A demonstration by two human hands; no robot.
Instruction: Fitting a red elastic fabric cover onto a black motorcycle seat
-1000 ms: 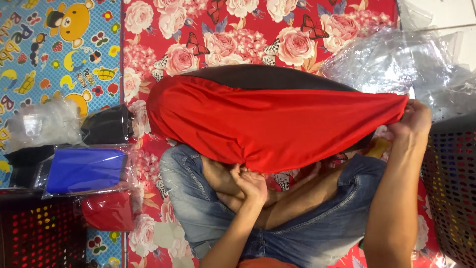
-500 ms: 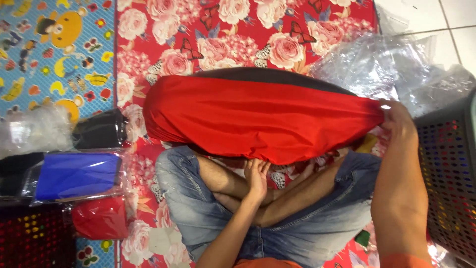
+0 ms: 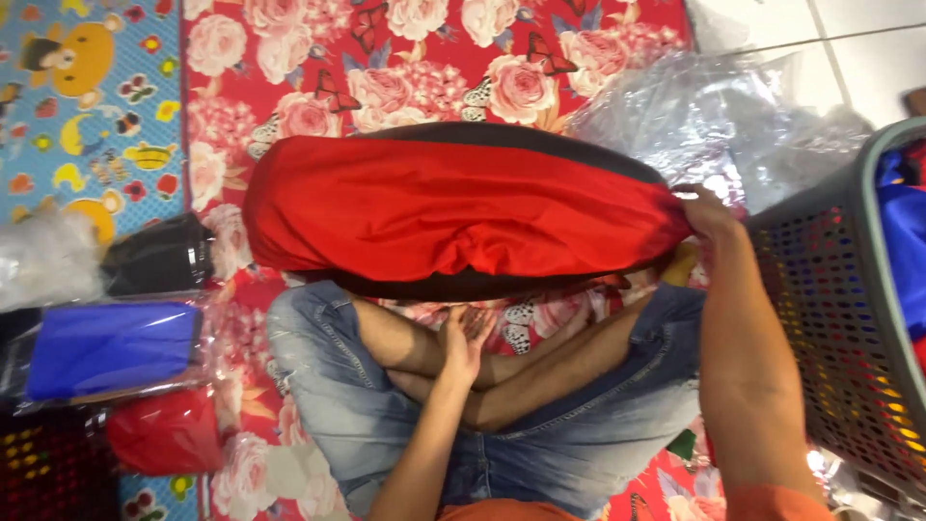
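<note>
Head view, looking down at crossed legs in jeans (image 3: pixel 386 405) on a red floral mat (image 3: pixel 405 68).
Garment (image 3: pixel 453 217): red with black edges, stretched flat across the mat just beyond the knees.
Right hand (image 3: pixel 709 214): fingers pinched on the garment's right end.
Left hand (image 3: pixel 465 340): resting on the crossed shins, fingers loose, grasping nothing, just below the garment's near edge.
Grey basket (image 3: pixel 830 318): at right, blue cloth inside.
Clear plastic bags (image 3: pixel 714 116): behind the right hand.
Left side: blue bagged garment (image 3: pixel 111 349), black bundle (image 3: pixel 159 256), red bundle (image 3: pixel 164 436).
</note>
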